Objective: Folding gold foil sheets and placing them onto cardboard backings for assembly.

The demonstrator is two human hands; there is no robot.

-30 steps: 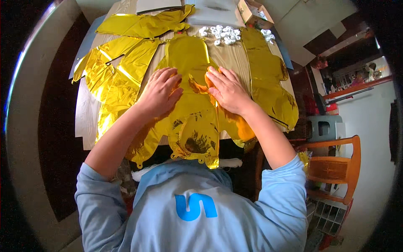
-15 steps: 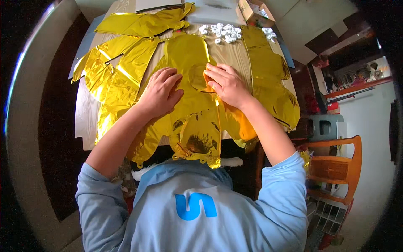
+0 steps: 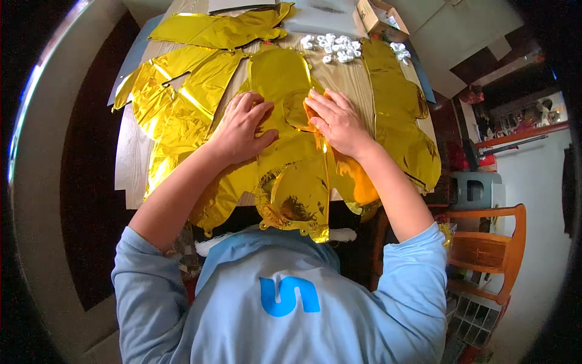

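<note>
A flat gold foil balloon [image 3: 279, 70] lies spread before me, its lower part hanging over the table's near edge. My left hand [image 3: 242, 127] rests on its left side, fingers bent and thumb apart. On its right side my right hand [image 3: 341, 124] lies nearly flat, fingers stretched side by side and fingertips beside a round raised outline. An orange patch [image 3: 364, 185] shows on the foil below the right wrist; whether it is a reflection or a coloured part I cannot tell.
More flat gold foil pieces lie at the left [image 3: 176, 91], far left [image 3: 212, 30] and right [image 3: 394, 97]. Several small white coils [image 3: 339, 48] sit at the far side of the wooden table [image 3: 336, 76], near a cardboard box [image 3: 382, 21]. A wooden chair [image 3: 515, 249] stands at right.
The whole view has shifted slightly, so everything sits a little farther right. Both hands keep nearly the same places on the foil.
</note>
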